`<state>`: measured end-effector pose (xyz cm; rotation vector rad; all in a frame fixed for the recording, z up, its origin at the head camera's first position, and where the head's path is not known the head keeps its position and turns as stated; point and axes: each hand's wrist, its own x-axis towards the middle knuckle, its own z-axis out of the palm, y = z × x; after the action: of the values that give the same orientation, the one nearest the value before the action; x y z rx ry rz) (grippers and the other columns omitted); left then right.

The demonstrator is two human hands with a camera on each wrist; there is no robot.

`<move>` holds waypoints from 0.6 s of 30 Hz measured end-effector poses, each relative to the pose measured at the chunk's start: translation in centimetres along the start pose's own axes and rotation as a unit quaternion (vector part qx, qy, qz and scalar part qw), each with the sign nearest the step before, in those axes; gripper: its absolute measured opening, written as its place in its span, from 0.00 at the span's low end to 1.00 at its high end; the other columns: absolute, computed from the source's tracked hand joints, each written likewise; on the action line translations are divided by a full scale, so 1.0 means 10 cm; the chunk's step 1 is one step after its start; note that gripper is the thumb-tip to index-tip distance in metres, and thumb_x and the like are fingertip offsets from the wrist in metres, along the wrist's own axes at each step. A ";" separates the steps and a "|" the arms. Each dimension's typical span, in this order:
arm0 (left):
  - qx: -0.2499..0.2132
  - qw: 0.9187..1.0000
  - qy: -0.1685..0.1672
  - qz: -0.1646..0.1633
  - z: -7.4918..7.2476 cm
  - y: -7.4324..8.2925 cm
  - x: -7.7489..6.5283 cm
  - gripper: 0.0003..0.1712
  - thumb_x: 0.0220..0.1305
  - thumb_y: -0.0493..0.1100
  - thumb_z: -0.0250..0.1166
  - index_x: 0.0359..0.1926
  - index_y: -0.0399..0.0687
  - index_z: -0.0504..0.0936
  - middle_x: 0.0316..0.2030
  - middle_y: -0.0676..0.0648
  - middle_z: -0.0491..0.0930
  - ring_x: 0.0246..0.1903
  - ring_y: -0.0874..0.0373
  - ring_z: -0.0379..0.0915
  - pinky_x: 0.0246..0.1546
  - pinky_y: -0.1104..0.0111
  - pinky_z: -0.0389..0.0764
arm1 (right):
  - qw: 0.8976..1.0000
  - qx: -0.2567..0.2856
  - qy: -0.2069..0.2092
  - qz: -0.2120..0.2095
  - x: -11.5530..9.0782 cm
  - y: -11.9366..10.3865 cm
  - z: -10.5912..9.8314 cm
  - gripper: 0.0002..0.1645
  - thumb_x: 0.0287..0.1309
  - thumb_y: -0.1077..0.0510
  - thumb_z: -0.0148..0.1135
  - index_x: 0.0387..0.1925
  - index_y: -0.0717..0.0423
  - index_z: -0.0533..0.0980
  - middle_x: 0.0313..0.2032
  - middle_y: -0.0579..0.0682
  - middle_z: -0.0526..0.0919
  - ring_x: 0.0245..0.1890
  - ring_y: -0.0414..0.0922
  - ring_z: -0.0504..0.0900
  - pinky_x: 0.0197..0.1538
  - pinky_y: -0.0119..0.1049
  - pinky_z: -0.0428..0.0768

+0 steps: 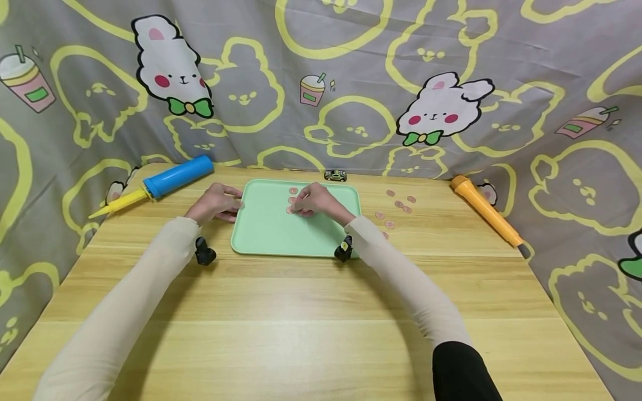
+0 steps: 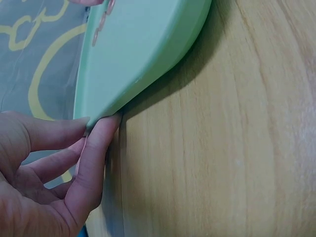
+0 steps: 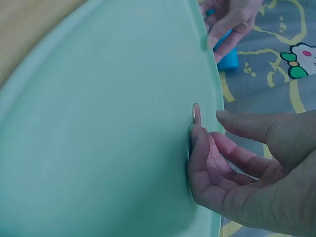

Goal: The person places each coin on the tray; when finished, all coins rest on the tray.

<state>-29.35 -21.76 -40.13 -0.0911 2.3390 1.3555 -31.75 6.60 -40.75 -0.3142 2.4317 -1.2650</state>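
A light green tray (image 1: 271, 236) lies on the wooden table. My left hand (image 1: 217, 201) is at its left edge, pinching the rim between thumb and index finger; the left wrist view shows this grip on the tray (image 2: 143, 54) closely. Over the tray's upper middle is my right hand (image 1: 313, 200), its fingertips at a copper-coloured coin (image 1: 290, 210), the nearest of a short column of coins. In the right wrist view that coin (image 3: 196, 113) lies against the tray by the index fingertip, with the thumb apart from it. The right fingers partly hide the column.
Several loose coins (image 1: 398, 204) are scattered on the table right of the tray. A toy car (image 1: 335, 176) stands behind the tray. A blue and yellow pump (image 1: 175, 177) lies at the back left, an orange microphone (image 1: 486, 211) at the right. Patterned cloth (image 1: 361, 72) hangs behind.
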 end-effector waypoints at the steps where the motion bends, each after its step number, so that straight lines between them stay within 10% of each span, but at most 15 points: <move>1: -0.001 1.000 0.000 -0.001 0.00 0.00 0.00 0.32 0.77 0.36 0.59 0.76 0.28 0.64 0.63 0.25 0.74 0.53 0.44 0.81 0.40 0.68 0.90 | 1.000 0.006 0.002 -0.001 -0.01 0.00 -0.02 0.10 0.65 0.60 0.72 0.39 0.66 0.87 0.33 0.62 0.89 0.26 0.46 0.84 0.36 0.37 0.87; 18: 0.005 1.000 -0.006 -0.029 0.01 0.02 0.04 0.28 0.78 0.36 0.58 0.72 0.25 0.67 0.64 0.30 0.71 0.52 0.46 0.78 0.41 0.67 0.90 | 0.997 0.031 0.074 -0.023 -0.25 0.19 -0.64 0.13 0.72 0.60 0.65 0.50 0.67 0.83 0.51 0.71 0.84 0.51 0.66 0.84 0.58 0.57 0.85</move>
<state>-29.71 -21.53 -40.19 -0.1468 2.3146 1.3120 -32.23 13.31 -38.40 -0.2695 2.5145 -1.4276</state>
